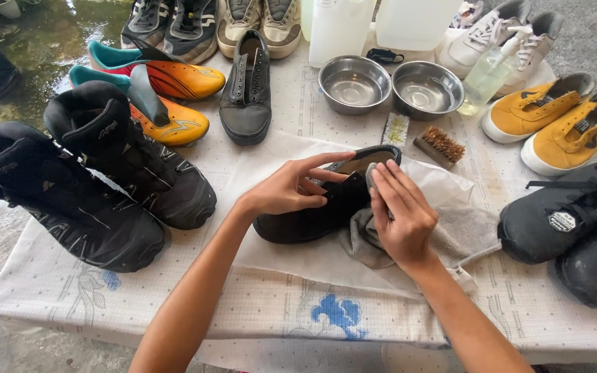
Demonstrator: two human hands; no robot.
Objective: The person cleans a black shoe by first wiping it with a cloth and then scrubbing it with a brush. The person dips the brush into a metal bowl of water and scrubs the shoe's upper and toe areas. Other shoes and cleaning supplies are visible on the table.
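- A black shoe [312,214] lies on its side on a white cloth [271,162], near the middle of the table [257,311].
- The left hand [290,188] rests on the shoe's upper, fingers stretched and loosely open, steadying it rather than gripping.
- The right hand [401,214] presses a grey rag [364,238] flat-fingered against the shoe's heel end.
- Just beyond stand two steel bowls [355,84], with a wooden brush [439,146] near them.
- To the left sit bulky black boots [91,186] and orange football boots [174,103].
- At right are yellow sneakers [554,121] and black sneakers [575,221].
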